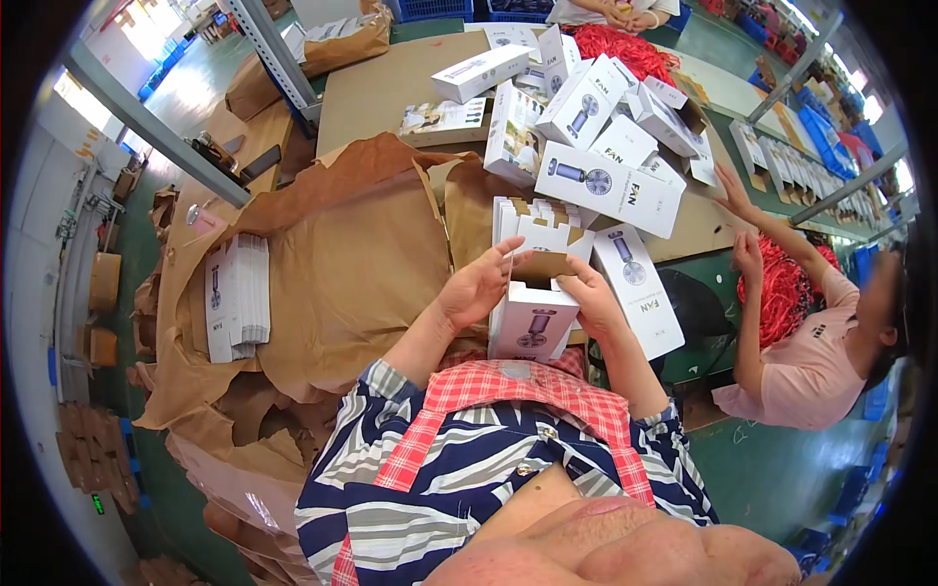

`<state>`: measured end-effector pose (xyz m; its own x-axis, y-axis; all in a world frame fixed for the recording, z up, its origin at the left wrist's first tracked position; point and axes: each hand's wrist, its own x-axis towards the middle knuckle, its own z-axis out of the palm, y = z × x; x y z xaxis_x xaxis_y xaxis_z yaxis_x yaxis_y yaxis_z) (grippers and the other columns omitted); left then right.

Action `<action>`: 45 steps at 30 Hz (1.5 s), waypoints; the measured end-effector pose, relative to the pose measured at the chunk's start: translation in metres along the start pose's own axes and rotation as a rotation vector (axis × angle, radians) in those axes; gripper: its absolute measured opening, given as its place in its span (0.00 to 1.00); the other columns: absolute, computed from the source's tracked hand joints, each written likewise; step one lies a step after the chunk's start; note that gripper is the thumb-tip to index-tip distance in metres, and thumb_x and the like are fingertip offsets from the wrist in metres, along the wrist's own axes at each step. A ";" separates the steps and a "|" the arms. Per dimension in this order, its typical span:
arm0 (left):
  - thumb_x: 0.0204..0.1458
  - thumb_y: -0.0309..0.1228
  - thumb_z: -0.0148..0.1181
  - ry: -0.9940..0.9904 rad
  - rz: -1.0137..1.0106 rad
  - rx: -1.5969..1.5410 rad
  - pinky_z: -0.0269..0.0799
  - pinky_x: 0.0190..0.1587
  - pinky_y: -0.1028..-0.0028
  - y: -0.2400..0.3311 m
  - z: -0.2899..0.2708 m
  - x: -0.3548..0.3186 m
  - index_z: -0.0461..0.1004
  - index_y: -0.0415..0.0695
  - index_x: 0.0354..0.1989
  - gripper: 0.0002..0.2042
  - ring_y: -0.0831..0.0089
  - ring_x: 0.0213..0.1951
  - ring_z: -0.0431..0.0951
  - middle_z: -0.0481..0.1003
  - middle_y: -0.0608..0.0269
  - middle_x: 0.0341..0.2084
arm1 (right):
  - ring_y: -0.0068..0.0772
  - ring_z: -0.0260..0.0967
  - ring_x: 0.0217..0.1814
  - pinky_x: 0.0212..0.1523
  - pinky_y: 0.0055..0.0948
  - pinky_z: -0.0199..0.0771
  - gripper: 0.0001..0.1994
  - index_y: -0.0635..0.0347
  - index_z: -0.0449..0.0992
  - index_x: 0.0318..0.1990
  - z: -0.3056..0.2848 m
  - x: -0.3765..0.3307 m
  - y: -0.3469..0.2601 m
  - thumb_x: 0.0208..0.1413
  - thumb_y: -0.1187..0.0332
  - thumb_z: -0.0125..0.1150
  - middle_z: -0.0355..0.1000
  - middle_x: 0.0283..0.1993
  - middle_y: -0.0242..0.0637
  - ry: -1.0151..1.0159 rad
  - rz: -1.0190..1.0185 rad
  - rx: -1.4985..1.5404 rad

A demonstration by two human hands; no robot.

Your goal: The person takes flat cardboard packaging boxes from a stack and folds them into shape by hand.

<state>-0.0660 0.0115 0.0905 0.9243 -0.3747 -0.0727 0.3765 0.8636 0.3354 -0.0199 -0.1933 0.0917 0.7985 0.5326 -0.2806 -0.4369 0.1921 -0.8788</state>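
A white carton (531,330) printed with a handheld fan stands upright close against my apron, with its top flaps raised and its brown inside showing. My right hand (594,301) grips its upper right edge, thumb near the opening. At the upper left edge is my left hand (477,291), fingers stretched and apart; whether its fingertips touch the flap I cannot tell. Just beyond lies a bundle of flattened white cartons (523,217). Beside my right hand another fan carton (633,278) leans at the table's near edge.
Several filled-out cartons (611,190) are heaped at the far side. Brown wrapping paper (362,254) spreads to the left, with a stack of flat cartons (237,298) on it. A metal post (278,63) rises at far left. A co-worker (811,342) reaches in from the right, near red bundles (782,283).
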 end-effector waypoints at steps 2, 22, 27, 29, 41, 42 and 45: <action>0.54 0.22 0.48 0.214 -0.089 0.399 0.68 0.50 0.70 -0.008 -0.007 0.000 0.59 0.43 0.56 0.20 0.70 0.49 0.69 0.68 0.59 0.46 | 0.23 0.67 0.46 0.48 0.22 0.66 0.18 0.63 0.68 0.54 0.000 0.002 0.001 0.54 0.75 0.49 0.71 0.46 0.36 0.012 -0.023 -0.068; 0.54 0.23 0.48 0.050 0.116 0.853 0.68 0.45 0.78 -0.011 -0.009 -0.012 0.69 0.41 0.45 0.11 0.78 0.43 0.70 0.70 0.63 0.45 | 0.42 0.70 0.50 0.50 0.34 0.68 0.24 0.60 0.69 0.53 0.019 -0.009 -0.052 0.47 0.66 0.63 0.72 0.47 0.46 -0.316 -0.240 -0.916; 0.58 0.26 0.47 0.373 0.674 0.894 0.65 0.48 0.79 0.005 -0.020 -0.003 0.69 0.38 0.48 0.11 0.80 0.43 0.69 0.70 0.66 0.42 | 0.37 0.67 0.53 0.53 0.31 0.66 0.29 0.58 0.64 0.58 -0.015 0.003 -0.065 0.47 0.62 0.64 0.68 0.52 0.43 -0.087 -0.430 -1.112; 0.58 0.26 0.47 0.446 0.874 0.930 0.65 0.47 0.80 0.017 -0.024 -0.005 0.69 0.38 0.48 0.11 0.81 0.43 0.69 0.71 0.66 0.41 | 0.35 0.66 0.54 0.55 0.30 0.65 0.29 0.60 0.62 0.59 -0.048 0.014 -0.088 0.49 0.61 0.62 0.68 0.51 0.44 0.175 -0.510 -0.546; 0.49 0.31 0.49 0.533 0.392 1.471 0.66 0.50 0.62 -0.007 -0.100 0.080 0.62 0.38 0.54 0.22 0.51 0.46 0.73 0.73 0.44 0.42 | 0.55 0.55 0.63 0.62 0.40 0.54 0.35 0.73 0.53 0.61 -0.044 0.070 0.048 0.49 0.63 0.59 0.56 0.60 0.63 0.449 -0.281 -1.180; 0.48 0.29 0.49 0.554 0.349 1.386 0.65 0.51 0.61 -0.005 -0.110 0.081 0.61 0.38 0.55 0.22 0.52 0.47 0.72 0.72 0.44 0.44 | 0.55 0.57 0.62 0.62 0.40 0.56 0.34 0.73 0.55 0.60 -0.042 0.078 0.057 0.48 0.63 0.59 0.58 0.59 0.62 0.509 -0.398 -1.197; 0.51 0.29 0.52 0.528 0.363 1.554 0.61 0.55 0.62 -0.013 -0.083 0.077 0.58 0.31 0.55 0.24 0.51 0.53 0.67 0.65 0.38 0.51 | 0.51 0.62 0.59 0.58 0.36 0.61 0.33 0.72 0.58 0.58 -0.043 0.066 0.033 0.47 0.63 0.60 0.64 0.55 0.58 0.477 -0.343 -0.753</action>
<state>0.0056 -0.0001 0.0027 0.9830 0.1802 0.0343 0.0366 -0.3761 0.9259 0.0359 -0.1873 0.0278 0.9910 0.1217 0.0566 0.1006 -0.3948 -0.9132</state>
